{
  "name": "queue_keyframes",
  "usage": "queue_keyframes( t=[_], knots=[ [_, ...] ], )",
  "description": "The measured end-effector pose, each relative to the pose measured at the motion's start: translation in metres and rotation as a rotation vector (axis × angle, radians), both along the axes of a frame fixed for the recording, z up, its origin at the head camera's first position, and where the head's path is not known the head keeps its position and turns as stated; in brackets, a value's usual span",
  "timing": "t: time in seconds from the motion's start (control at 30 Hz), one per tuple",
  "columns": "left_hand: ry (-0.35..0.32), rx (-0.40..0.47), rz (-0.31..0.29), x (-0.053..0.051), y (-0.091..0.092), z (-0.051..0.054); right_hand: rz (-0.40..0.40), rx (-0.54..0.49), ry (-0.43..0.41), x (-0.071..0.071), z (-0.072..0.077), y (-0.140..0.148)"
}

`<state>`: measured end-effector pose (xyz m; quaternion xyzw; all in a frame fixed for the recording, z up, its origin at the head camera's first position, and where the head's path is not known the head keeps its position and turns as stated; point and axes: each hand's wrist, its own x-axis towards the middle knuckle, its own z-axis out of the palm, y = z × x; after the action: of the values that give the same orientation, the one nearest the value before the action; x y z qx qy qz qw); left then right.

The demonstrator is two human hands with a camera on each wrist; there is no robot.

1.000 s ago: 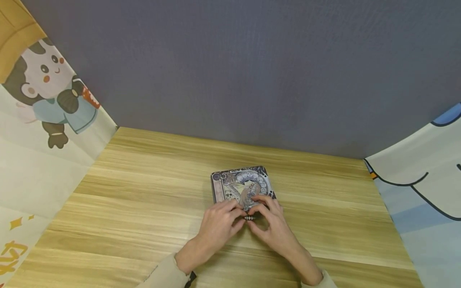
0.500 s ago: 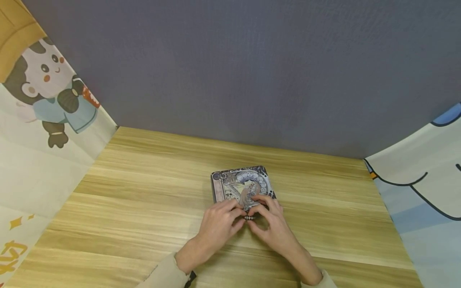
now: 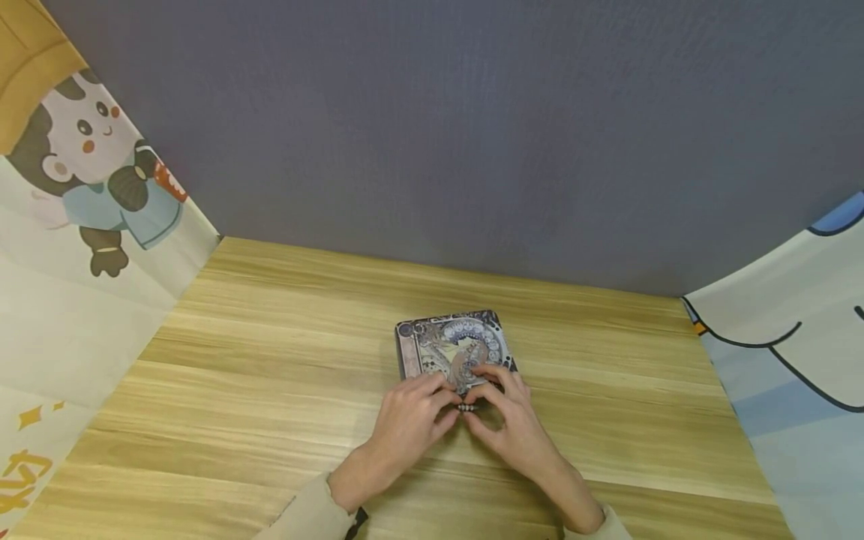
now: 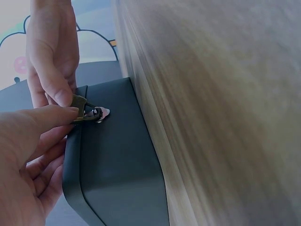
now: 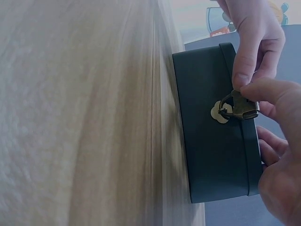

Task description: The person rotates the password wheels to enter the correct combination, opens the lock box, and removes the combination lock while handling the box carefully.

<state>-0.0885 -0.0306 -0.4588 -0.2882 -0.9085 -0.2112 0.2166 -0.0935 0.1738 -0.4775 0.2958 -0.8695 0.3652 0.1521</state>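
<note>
A dark green box (image 4: 124, 155) with a patterned lid (image 3: 454, 341) sits on the wooden table. On its front, a small bronze padlock (image 5: 244, 106) hangs with its shackle through the staple of a flower-shaped metal plate (image 5: 219, 112). My left hand (image 3: 410, 420) pinches the padlock from the left between thumb and index finger. From the right, my right hand (image 3: 511, 426) pinches it the same way, its other fingers by the lid's front edge. A row of small light and dark marks shows on the padlock in the head view; the fingers cover part of its body.
The wooden table (image 3: 283, 360) reaches back to a grey panel (image 3: 432, 135). Cloths with cartoon prints hang at the left (image 3: 88, 322) and right (image 3: 796, 375). Beige sleeves (image 3: 307, 514) lie near the front edge.
</note>
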Motion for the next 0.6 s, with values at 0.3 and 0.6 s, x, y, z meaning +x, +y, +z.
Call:
queue_keyframes(
  t=[0.3, 0.6],
  knots=[
    [0.002, -0.006, 0.0, -0.0004, -0.0001, 0.0006, 0.002, -0.002, -0.016, 0.0003, 0.0004, 0.0002],
    [-0.003, -0.004, 0.002, -0.0003, -0.0005, 0.0012, -0.003, 0.006, -0.032, 0.0001, 0.0011, 0.0001]
  ],
)
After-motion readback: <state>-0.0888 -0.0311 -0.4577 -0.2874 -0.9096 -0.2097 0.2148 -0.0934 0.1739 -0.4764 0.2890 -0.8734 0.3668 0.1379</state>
